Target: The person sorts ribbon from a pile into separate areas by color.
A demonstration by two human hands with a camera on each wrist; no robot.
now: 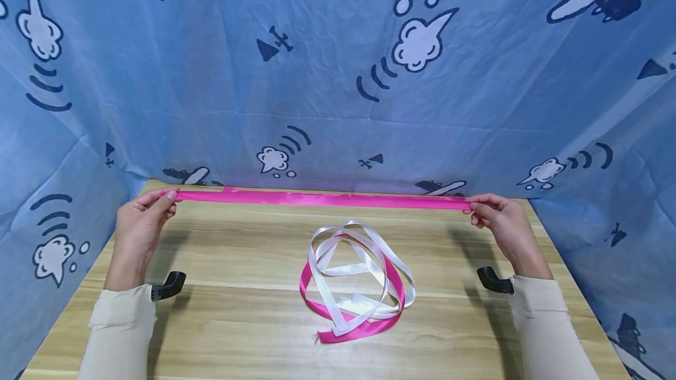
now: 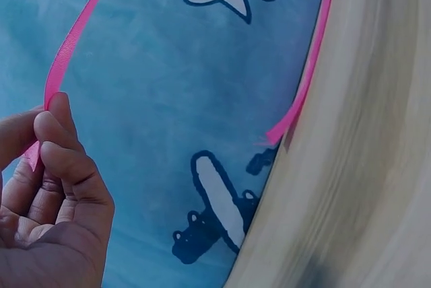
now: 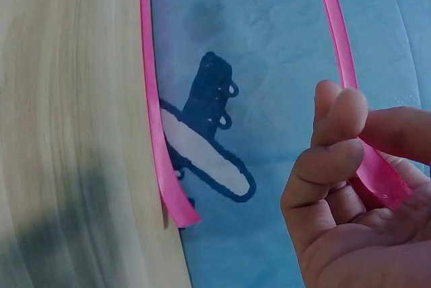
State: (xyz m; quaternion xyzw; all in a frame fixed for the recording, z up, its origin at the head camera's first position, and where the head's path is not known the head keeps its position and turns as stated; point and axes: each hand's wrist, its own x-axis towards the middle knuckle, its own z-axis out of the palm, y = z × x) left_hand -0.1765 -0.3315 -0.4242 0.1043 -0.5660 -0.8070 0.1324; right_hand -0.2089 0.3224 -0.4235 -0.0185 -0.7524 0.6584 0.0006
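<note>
I see a creased blue cloth (image 1: 317, 87), printed with white puffs (image 1: 417, 46) and dark arcs (image 1: 46, 85), hanging behind and beside the wood-grained table (image 1: 237, 309).

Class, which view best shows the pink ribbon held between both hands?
The head view, because it shows the held ribbon spanning from left hand to right hand. The left wrist view shows only the part near the left hand; the right wrist view, only that near the right.

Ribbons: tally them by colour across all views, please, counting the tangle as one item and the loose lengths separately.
All pink: 2 (the held ribbon and the back-edge ribbon)
Pink and white mixed: 1 (the tangle)
Total: 3
</note>
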